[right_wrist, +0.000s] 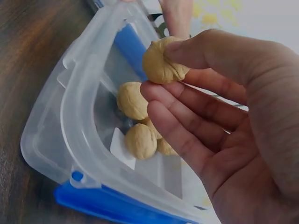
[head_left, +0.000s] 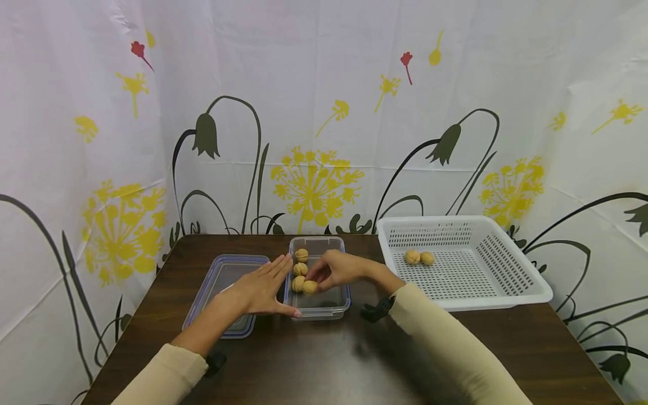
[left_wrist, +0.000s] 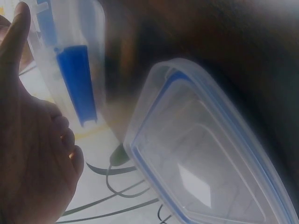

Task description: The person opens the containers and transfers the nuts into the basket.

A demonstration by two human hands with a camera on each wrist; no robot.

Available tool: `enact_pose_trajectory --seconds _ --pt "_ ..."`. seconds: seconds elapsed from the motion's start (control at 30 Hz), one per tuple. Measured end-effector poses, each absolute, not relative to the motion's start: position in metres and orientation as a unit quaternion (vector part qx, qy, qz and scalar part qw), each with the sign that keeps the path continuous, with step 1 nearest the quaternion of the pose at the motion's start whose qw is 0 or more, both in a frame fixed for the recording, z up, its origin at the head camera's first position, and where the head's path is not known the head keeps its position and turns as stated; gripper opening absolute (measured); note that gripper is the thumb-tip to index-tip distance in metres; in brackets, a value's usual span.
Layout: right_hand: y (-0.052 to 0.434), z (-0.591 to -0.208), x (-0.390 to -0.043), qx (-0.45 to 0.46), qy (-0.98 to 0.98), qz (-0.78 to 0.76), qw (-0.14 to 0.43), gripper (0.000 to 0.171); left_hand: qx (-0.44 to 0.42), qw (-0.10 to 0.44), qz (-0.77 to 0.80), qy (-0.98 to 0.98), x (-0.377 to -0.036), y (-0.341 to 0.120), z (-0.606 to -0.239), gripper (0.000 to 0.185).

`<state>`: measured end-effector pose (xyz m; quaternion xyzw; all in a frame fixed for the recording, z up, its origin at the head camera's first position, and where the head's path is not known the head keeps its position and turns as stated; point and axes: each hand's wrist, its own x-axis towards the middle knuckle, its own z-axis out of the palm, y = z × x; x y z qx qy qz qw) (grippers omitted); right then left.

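My right hand [head_left: 340, 269] pinches a walnut [right_wrist: 163, 60] between thumb and fingertips, above the inside of a clear plastic food container [head_left: 331, 312]. Several more walnuts [right_wrist: 141, 141] lie in the container, lined up along its left side in the head view. Spread along that left side is my left hand [head_left: 263, 286], its fingers straight and its thumb by the near left corner. In the left wrist view this hand [left_wrist: 39, 154] shows beside the container's blue clip [left_wrist: 77, 84].
A clear lid with a blue seal [head_left: 223, 260] lies left of the container, partly under my left forearm. At the right stands a white perforated basket [head_left: 521, 295] with two walnuts [head_left: 419, 257] in it. A patterned curtain [head_left: 314, 101] hangs behind the dark wooden table [head_left: 309, 365].
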<state>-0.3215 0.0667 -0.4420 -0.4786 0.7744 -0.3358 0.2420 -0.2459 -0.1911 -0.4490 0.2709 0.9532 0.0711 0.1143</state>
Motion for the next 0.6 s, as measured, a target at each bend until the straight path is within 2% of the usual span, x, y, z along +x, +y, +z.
enact_pose_trajectory --seconds 0.47,0.6 --pt "0.1 -0.424 -0.328 -0.453 0.782 -0.365 0.225 0.032 0.278 0.104 0.06 0.953 -0.253 -0.194 -0.464 0.133" --pt "0.112 -0.416 -0.329 -0.442 0.786 -0.376 0.211 0.033 0.276 0.107 0.06 0.953 -0.25 -0.192 -0.456 0.131"
